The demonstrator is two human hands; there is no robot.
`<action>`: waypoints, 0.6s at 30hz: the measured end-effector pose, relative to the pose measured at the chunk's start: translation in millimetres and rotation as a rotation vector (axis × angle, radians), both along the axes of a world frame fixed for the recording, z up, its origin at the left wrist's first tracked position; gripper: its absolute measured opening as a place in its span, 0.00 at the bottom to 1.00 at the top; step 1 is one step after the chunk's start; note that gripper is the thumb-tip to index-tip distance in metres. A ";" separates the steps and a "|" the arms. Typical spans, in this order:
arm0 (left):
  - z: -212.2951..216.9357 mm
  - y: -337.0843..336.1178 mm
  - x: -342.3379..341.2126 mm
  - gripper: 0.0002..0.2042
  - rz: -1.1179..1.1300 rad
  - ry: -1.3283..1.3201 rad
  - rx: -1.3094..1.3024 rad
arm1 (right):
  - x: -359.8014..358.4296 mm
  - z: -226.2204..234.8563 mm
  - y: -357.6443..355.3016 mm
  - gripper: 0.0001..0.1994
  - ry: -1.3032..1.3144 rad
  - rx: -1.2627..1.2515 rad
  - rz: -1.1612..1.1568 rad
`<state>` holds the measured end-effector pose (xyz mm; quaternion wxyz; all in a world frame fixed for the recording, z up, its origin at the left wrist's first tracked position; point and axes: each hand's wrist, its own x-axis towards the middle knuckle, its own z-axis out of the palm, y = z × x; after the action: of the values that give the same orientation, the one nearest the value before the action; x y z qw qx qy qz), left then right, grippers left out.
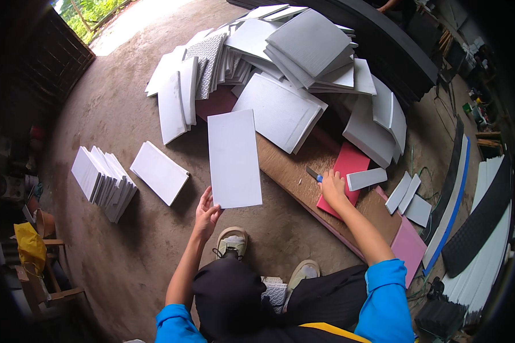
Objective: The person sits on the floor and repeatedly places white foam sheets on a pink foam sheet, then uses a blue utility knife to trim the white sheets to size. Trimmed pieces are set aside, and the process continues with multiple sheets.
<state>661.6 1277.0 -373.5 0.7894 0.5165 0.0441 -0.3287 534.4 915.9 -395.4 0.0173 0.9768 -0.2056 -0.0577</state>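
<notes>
My left hand [206,216] pinches the lower left corner of a white rectangular foam sheet [234,160], held up in front of me. My right hand [332,187] is closed round a knife with a blue handle [319,178]; its dark blade points up and left. Beneath that hand lies a red foam sheet [347,160] on a brown board [280,161]. Beside the right hand is a small white offcut [367,179], lying partly on the red sheet.
A large heap of white sheets [309,43] rises ahead. To the left stand a stack of cut pieces [104,182] and a separate white block [159,172]. Small white offcuts [407,192] lie right of the board, near long dark and blue-edged strips [453,197].
</notes>
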 end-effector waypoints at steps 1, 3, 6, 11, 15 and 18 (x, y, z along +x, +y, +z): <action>-2.8 4.2 -0.5 0.33 0.040 0.006 -0.020 | 9.2 12.8 11.6 0.20 -0.073 -0.009 0.073; -9.3 2.7 -2.3 0.33 0.104 0.020 -0.074 | 23.6 25.3 37.2 0.20 -0.269 0.171 0.230; -19.9 4.9 -5.8 0.33 0.187 0.034 -0.081 | 56.3 34.9 101.4 0.27 -0.011 1.120 -0.053; -23.1 41.7 -9.3 0.34 0.337 0.012 -0.097 | 117.0 20.6 214.0 0.24 -0.173 1.472 -0.190; -46.3 91.9 -0.5 0.33 0.458 -0.168 0.174 | 163.3 6.1 269.3 0.21 -0.143 1.489 -0.156; -55.0 110.3 17.8 0.33 0.546 -0.202 0.270 | 202.0 -9.2 294.8 0.19 -0.097 1.424 -0.174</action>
<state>679.4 1387.3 -428.4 0.7731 0.6158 0.1458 -0.0429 736.4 1210.7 -404.6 -0.6379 0.7324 -0.1957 -0.1354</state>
